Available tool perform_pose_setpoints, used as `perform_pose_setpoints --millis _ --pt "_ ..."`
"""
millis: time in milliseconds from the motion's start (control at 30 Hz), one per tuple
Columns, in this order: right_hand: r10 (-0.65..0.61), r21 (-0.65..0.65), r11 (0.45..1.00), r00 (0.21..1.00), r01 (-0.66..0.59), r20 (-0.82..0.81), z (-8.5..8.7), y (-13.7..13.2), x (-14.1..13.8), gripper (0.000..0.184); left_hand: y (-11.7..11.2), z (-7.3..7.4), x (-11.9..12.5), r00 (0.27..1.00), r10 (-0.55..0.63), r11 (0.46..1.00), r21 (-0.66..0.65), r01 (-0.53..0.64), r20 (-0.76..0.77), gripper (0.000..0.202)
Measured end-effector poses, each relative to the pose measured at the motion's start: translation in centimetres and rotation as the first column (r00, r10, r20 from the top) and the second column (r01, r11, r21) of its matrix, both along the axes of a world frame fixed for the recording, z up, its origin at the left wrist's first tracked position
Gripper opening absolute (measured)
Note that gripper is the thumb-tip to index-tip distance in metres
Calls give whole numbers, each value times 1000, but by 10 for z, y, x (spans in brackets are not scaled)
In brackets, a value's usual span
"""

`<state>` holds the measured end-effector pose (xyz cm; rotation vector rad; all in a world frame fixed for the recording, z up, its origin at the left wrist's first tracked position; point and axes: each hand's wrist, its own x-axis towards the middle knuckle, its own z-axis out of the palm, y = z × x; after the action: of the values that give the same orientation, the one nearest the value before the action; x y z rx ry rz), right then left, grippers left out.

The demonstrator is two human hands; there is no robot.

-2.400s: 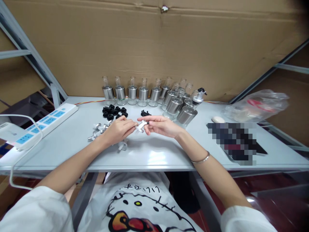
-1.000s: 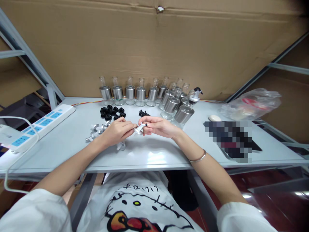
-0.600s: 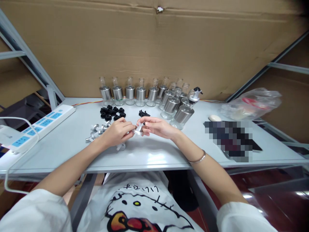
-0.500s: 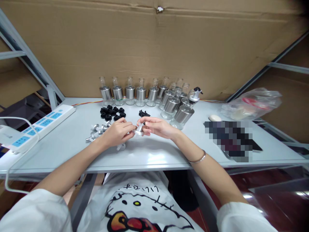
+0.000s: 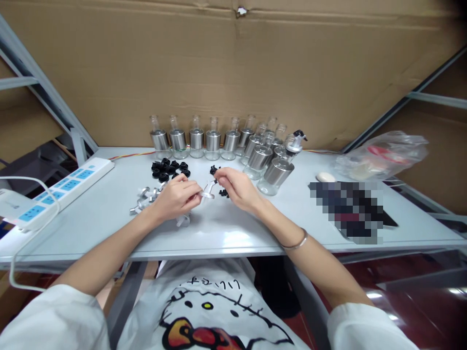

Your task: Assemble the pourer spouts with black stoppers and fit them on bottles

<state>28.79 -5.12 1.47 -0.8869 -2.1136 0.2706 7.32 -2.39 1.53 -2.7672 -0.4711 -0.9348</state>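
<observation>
My left hand is closed in a pinch on a silver pourer spout, held just above the table between both hands. The fingers of my right hand are pinched on a small black piece at the spout's upper tip. Whether that piece is fitted on or only touching, I cannot tell. Beneath my right hand lie small black parts, with more black parts just behind. Several silver spouts lie beside my left forearm, partly hidden by it. Farther back is a pile of black stoppers.
Glass bottles with steel sleeves line the back; one bottle at the right front stands near a fitted black-tipped spout. A power strip lies left. On the right are a plastic bag, a white oval object and a blurred dark item.
My right hand has turned over the spout's tip, fingers now pointing down at it, uncovering small black parts below. The spout has shifted slightly left in my left hand.
</observation>
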Motion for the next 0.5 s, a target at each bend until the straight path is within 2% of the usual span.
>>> perform_pose_setpoints --millis 100,233,300,400,500 --pt "-10 118 993 993 -4 116 2 2 5 32 -1 0 1 1000 -10 1000 1 10 -11 23" --pt "-12 137 990 979 -16 201 2 4 6 33 -1 0 0 1000 7 1000 -5 -7 -9 24" --pt "8 86 996 982 -25 191 2 3 4 35 -1 0 1 999 15 1000 -9 -16 -37 26" --pt "67 -74 996 992 -59 109 2 -1 -1 34 -1 -1 3 997 -3 1000 -18 1 -75 30" --pt "113 -251 961 993 -113 -17 3 -4 -7 26 -1 -2 5 993 -13 999 -44 8 -115 36"
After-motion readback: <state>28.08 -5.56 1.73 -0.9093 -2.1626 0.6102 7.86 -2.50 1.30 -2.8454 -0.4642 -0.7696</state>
